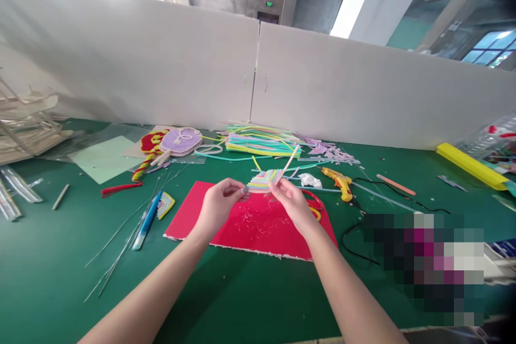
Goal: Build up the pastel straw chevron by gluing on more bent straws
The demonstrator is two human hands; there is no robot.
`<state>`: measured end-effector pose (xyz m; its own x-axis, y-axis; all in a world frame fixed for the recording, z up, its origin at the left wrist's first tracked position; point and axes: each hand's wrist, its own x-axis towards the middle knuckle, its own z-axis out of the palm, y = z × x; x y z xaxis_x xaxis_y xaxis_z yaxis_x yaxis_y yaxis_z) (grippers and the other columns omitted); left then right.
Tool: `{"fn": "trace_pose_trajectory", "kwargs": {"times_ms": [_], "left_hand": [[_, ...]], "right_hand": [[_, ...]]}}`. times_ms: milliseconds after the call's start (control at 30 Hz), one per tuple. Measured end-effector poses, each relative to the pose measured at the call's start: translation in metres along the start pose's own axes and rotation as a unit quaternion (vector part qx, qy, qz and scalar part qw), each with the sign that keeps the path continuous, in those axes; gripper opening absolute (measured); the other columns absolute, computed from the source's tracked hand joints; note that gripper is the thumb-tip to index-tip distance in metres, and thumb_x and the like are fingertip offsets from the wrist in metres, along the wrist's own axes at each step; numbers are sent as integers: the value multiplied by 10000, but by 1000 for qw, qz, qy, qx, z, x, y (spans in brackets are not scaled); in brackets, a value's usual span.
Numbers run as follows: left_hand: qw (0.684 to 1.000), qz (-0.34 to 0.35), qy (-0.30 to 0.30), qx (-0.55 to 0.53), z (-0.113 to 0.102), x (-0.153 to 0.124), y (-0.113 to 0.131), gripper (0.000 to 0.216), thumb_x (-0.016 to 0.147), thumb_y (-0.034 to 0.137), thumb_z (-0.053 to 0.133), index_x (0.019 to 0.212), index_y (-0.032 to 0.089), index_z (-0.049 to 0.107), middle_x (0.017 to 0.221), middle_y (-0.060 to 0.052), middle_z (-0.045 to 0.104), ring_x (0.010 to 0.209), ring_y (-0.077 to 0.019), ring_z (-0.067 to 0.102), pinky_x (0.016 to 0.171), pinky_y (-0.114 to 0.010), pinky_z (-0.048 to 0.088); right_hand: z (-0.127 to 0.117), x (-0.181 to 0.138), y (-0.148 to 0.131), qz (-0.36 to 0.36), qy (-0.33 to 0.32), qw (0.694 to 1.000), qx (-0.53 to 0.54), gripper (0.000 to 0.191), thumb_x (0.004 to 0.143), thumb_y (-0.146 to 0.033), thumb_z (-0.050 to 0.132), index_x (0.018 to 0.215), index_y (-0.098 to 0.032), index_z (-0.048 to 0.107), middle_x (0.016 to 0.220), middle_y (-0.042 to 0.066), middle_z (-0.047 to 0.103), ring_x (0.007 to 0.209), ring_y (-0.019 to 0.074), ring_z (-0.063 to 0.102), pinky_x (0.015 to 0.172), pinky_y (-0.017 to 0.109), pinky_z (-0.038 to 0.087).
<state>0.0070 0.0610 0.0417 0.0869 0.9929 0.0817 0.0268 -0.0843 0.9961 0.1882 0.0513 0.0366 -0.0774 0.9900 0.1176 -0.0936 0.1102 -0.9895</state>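
Both my hands are raised over a red foam sheet point(258, 228) on the green table point(226, 290). Between them is a small fan-shaped piece of striped pastel pipe cleaners point(264, 180). My left hand point(220, 205) pinches its left edge with closed fingers. My right hand point(293, 203) pinches its right side, where a loose pale pink strand point(291, 158) sticks up and away. Red-handled scissors point(315, 205) lie on the sheet just behind my right hand, partly hidden by it.
A yellow-and-orange glue gun point(339, 181) with a black cord lies right of the sheet. A heap of pastel pipe cleaners point(260, 142) and a purple-and-red craft piece point(177, 142) sit behind. Thin wires point(121, 236) and a blue pen point(147, 220) lie left. White partition boards point(258, 75) wall off the back.
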Motion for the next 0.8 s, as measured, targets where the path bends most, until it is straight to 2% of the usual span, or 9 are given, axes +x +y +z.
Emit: {"fn": "trace_pose_trajectory", "kwargs": {"times_ms": [67,133,233,433,633,800], "left_hand": [[1000,-5,-9,-4,2,-2,-6,254,699,389,714,741,159,614,671,-45,713,664,-194,700,680,-328,587],[1000,-16,-19,-11,3,-3,-10,266,699,400,716,741,157,617,682,-58,719,675,-200,702,687,-334,588],[999,-33,-28,-21,4,-4,-13,296,694,424,718,743,148,622,693,-71,723,688,-207,705,700,-342,588],[998,-45,-32,-26,3,-4,-19,302,708,431,706,763,151,605,688,-72,721,699,-219,708,713,-357,584],[998,-18,-48,31,1,-5,-23,174,776,317,631,828,160,578,751,-62,722,760,-207,707,746,-329,555],[996,19,-33,80,0,-4,-26,110,790,276,581,842,180,566,755,-35,713,788,-202,702,746,-312,529]], "right_hand": [[4,2,3,31,29,999,25,408,711,-440,700,1017,-172,657,1016,85,700,890,214,664,717,310,545],[7,1,8,59,44,997,23,402,687,-426,720,962,-138,669,818,68,710,632,163,650,497,245,510],[6,-3,16,66,42,997,18,385,694,-419,718,915,-107,673,626,25,655,465,109,570,369,197,435],[5,-6,21,84,30,995,44,358,691,-392,732,912,-119,664,632,13,661,499,107,605,408,192,497],[6,-6,22,96,25,994,53,342,672,-373,751,878,-112,675,625,12,662,512,114,612,429,208,528],[4,-7,23,104,8,993,52,360,661,-359,762,944,-147,695,745,36,709,626,154,667,500,234,560]]}}
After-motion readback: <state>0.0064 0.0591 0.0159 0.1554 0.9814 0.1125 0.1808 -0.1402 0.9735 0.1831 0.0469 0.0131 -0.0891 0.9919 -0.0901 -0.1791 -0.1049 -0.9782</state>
